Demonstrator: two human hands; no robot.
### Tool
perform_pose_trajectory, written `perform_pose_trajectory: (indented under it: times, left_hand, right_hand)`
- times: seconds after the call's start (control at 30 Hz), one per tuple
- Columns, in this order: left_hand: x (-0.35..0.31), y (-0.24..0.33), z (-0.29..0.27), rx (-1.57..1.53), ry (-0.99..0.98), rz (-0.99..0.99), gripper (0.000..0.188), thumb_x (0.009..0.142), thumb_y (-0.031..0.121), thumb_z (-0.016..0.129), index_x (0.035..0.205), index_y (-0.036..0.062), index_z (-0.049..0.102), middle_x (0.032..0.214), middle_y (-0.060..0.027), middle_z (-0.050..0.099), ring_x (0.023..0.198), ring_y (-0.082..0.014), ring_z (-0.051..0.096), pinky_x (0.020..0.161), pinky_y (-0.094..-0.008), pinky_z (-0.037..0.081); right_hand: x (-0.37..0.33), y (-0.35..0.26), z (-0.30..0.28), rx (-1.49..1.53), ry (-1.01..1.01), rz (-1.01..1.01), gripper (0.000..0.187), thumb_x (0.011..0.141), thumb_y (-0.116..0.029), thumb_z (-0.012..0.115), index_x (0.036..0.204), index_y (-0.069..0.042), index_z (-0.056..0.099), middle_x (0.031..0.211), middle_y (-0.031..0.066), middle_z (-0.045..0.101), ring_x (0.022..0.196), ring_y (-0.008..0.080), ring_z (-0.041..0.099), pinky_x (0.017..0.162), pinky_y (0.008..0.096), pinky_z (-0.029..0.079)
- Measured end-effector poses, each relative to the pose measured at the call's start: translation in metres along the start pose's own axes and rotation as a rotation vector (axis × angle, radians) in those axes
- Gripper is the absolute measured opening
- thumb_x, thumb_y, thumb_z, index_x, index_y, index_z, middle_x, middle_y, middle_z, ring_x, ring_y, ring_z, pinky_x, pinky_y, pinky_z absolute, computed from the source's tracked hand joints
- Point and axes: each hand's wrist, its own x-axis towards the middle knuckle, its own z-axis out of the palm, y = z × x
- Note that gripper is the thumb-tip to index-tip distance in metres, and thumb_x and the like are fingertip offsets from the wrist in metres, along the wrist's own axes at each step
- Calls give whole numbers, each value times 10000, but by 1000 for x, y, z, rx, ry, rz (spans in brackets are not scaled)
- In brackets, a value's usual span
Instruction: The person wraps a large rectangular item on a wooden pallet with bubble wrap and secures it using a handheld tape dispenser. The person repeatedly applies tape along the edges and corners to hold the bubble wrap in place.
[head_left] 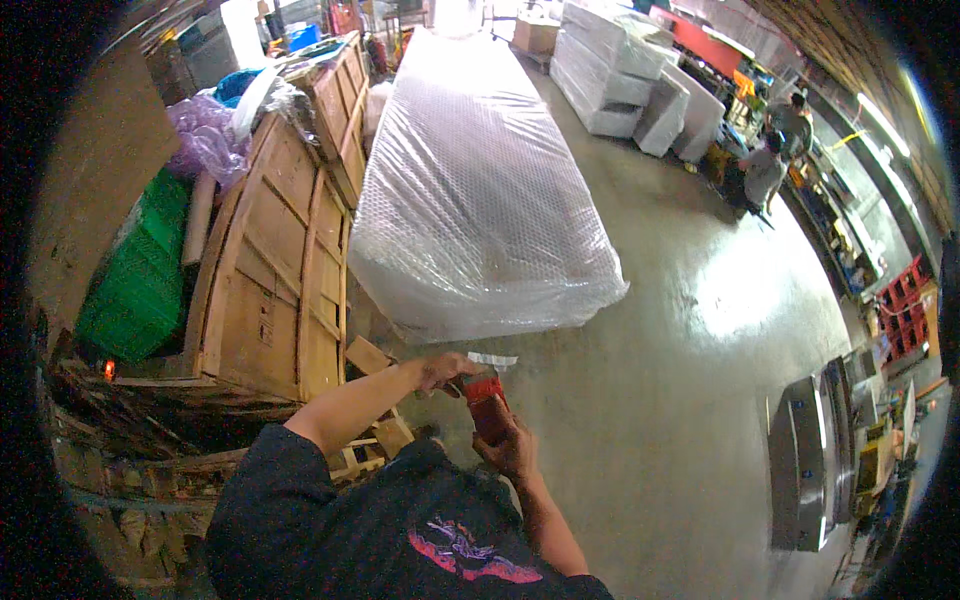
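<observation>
While both hands meet in front of the chest, I note the right hand (512,447) wrapped from below around a red tape dispenser (487,402), fingers closed on its body. The left hand (440,372) sits at the dispenser's upper end, fingertips pinched together on a short strip of pale tape (492,358) that sticks out just above the grip. The dispenser stands roughly upright between the two hands, touching both. Just beyond the grip lies a long bundle wrapped in bubble film (470,180), resting on the concrete floor (680,400). To the left of the grip lean wooden crates (280,280), with loose wood offcuts (385,435) just beside the left forearm. Well apart to the far right, another person (765,172) stands by white wrapped blocks (640,80).
</observation>
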Motion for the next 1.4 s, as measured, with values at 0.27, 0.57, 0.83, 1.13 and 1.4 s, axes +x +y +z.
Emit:
perform_pose_trajectory:
  times: [0.27, 0.57, 0.83, 1.13, 1.4]
  left_hand:
    - [-36, 49, -49, 394, 189, 267, 312, 942, 357, 675, 916, 48, 710, 805, -5, 636, 665, -117, 570, 595, -303, 491]
    - [-85, 126, -66, 239, 53, 47, 325, 923, 370, 717, 873, 50, 714, 735, 2, 615, 653, -107, 583, 570, -313, 523]
    - [-93, 146, -66, 660, 326, 467, 212, 885, 231, 691, 909, 23, 731, 800, -102, 724, 701, -208, 677, 661, -379, 547]
    - [-91, 222, -120, 1373, 770, 450, 230, 863, 143, 614, 1066, 45, 663, 1129, -187, 673, 1026, -352, 659, 851, -461, 518]
    - [-76, 128, -96, 1950, 706, 773, 616, 862, 227, 561, 1448, 64, 462, 1470, -116, 495, 1395, -274, 431, 1169, -543, 275]
  right_hand:
    - [26, -56, 8, 84, 202, -235, 896, 728, -345, 785, 1522, -222, 388, 1043, 191, 674, 775, 393, 678, 673, 484, 563]
    - [59, -104, -7, 9, 355, -254, 864, 655, -202, 808, 1457, -160, 488, 955, 178, 670, 782, 366, 683, 679, 440, 569]
    - [74, -124, -13, -26, 386, -281, 881, 694, -264, 793, 1492, -189, 429, 969, 151, 656, 746, 356, 680, 630, 452, 571]
    - [127, -137, -18, 309, 281, -222, 869, 736, -247, 786, 1512, -157, 405, 908, 212, 717, 868, 309, 733, 764, 382, 568]
    - [88, -73, 83, -20, 89, -15, 987, 722, -333, 780, 1562, -308, 262, 902, 212, 695, 785, 442, 683, 675, 542, 555]
